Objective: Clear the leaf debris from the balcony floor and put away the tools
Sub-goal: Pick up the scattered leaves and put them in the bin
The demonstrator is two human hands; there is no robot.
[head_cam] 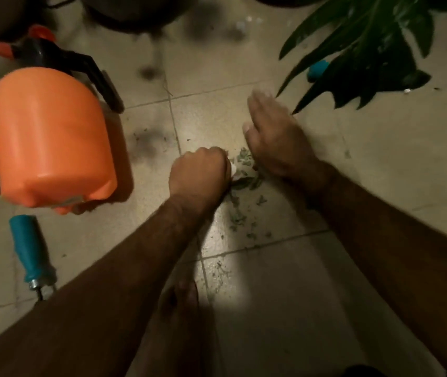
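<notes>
A small heap of leaf debris is seen on the pale tiled balcony floor, gathered between the two hands, with a thinner trail of crumbs scattered from it toward the camera along the tile joint. The left hand is held as a fist, knuckles up, at the left edge of the heap; its fingers are clenched around something small and whitish, of which only a sliver shows, so what it is cannot be told. The right hand is laid flat and released, fingers extended and together, its edge set against the right side of the heap. An orange spray bottle with a black pump head is observed to the left, well apart from the debris. Nearer the camera on the same side, a tool with a teal handle and a metal ferrule is lying on the floor. Dark green plant leaves hang over the upper right, and a second teal object is partly hidden beneath them. A bare foot is dimly made out between the forearms.
</notes>
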